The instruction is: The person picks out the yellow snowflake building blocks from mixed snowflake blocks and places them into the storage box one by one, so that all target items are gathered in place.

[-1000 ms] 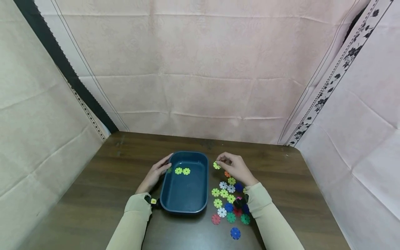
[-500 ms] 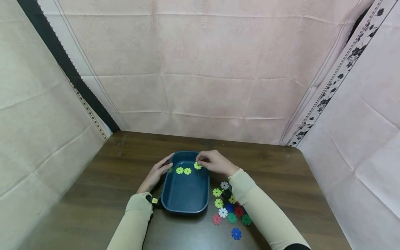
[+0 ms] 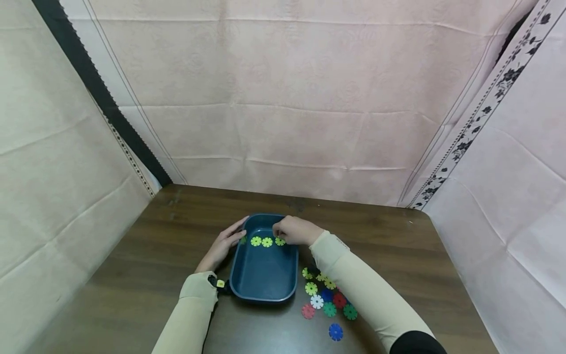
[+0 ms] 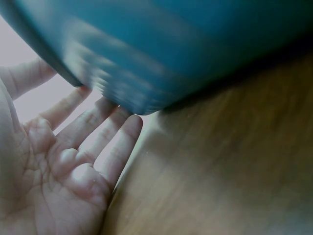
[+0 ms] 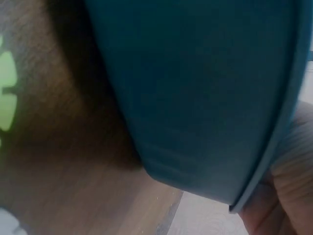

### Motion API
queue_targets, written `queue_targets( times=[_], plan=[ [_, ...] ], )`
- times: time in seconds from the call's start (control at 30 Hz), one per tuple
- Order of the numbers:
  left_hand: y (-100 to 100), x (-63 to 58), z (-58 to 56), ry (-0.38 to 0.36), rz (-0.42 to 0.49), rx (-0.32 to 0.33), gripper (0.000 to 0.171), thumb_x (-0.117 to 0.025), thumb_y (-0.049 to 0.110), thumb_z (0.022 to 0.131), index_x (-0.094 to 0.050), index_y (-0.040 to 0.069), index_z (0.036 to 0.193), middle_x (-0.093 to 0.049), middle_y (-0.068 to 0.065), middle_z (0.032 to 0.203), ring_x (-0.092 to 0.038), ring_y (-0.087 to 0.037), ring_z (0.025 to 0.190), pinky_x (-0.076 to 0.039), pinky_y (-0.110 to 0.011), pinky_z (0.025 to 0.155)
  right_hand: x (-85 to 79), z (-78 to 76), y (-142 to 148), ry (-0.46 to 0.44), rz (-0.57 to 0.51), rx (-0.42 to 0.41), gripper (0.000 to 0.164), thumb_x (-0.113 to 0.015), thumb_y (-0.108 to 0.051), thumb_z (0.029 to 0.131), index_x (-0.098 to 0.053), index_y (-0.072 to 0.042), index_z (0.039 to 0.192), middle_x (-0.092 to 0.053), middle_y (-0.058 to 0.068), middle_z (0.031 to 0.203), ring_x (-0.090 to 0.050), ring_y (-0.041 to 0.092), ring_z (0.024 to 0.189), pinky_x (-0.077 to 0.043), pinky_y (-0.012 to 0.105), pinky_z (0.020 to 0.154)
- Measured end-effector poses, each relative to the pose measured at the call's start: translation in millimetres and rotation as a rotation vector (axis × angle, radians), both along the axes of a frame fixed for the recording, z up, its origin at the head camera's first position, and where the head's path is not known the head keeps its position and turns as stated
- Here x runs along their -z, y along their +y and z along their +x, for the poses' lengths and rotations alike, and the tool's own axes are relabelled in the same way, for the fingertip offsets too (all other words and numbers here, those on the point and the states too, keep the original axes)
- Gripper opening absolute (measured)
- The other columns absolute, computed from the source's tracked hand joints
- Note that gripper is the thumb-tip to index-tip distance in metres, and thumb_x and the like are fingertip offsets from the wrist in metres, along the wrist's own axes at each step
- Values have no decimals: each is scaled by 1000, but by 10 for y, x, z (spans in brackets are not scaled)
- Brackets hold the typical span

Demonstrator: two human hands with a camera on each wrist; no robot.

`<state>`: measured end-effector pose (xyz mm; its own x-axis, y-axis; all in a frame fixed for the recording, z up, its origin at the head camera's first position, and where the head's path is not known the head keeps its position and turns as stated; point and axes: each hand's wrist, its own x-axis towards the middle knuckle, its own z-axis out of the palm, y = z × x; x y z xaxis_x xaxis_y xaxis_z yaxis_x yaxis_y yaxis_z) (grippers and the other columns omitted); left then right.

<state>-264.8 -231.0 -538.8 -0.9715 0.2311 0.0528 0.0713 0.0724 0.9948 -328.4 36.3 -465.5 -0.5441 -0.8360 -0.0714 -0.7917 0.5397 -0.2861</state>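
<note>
A dark blue rectangular tray stands on the table. My left hand is at its left far corner, thumb over the rim; in the left wrist view its fairly straight fingers touch the outer wall. My right hand reaches over the right rim with curled fingers, pinching a yellow-green notched plastic disc low in the tray. Two matching discs, a left one and a middle one, lie in line with it. The tray wall hides the right fingertips in the right wrist view.
Several loose notched discs lie right of the tray, including a white one, a red one and a green one. A blue disc lies nearer the front. My right sleeve covers part of the group. Cloth walls surround the table.
My right hand has carried a yellow-green disc from the table's right side leftward over the rim and lowered it beside the two others. My left hand has stayed at the tray.
</note>
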Motion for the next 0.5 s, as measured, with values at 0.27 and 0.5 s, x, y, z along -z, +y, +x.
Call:
queue_targets(
  times=[0.27, 0.5],
  plan=[
    [-8, 15, -6, 3, 7, 14, 52, -53, 31, 106, -39, 26, 156, -34, -2, 161, -33, -26, 146, -27, -56, 115, 34, 20, -6, 44, -2, 11, 16, -61, -9, 101, -74, -9, 110, -69, -1, 98, -59, 8, 78, -53, 20, 75],
    [0, 8, -4, -5, -12, -2, 50, -52, 28, 106, -41, 28, 155, -36, 1, 160, -35, -23, 145, -32, -51, 113, 1, 12, 39, 14, -133, -20, 16, -68, -14, 97, -73, -7, 111, -69, -1, 103, -63, 6, 89, -53, 22, 79]
  ],
)
